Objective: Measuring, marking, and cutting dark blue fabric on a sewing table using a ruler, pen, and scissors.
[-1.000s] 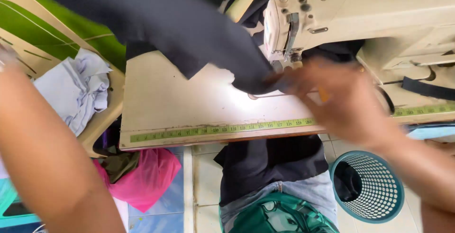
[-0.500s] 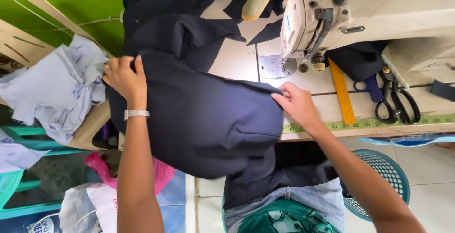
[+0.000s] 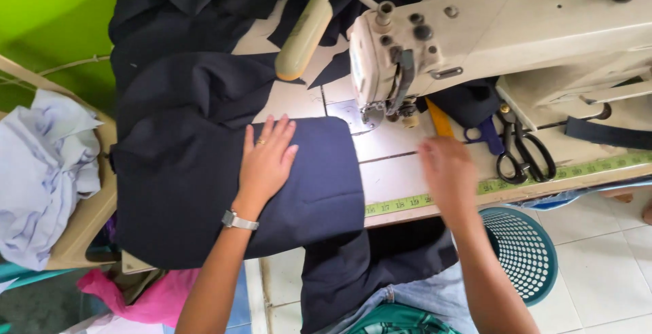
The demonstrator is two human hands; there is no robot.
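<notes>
A dark navy garment piece lies spread over the left part of the sewing table. My left hand rests flat on it, fingers apart, a watch on the wrist. My right hand hovers blurred over the bare table top, below the needle of the cream sewing machine; it appears to hold nothing. More dark cloth is piled behind the garment.
Black scissors, a blue-handled tool and a yellow strip lie right of the needle. A measuring tape runs along the table's front edge. Pale blue cloth lies at left, a teal basket on the floor.
The dark garment has been laid flat on the table. My left hand moved from its left edge onto its middle. My right hand let go of the cloth and moved right.
</notes>
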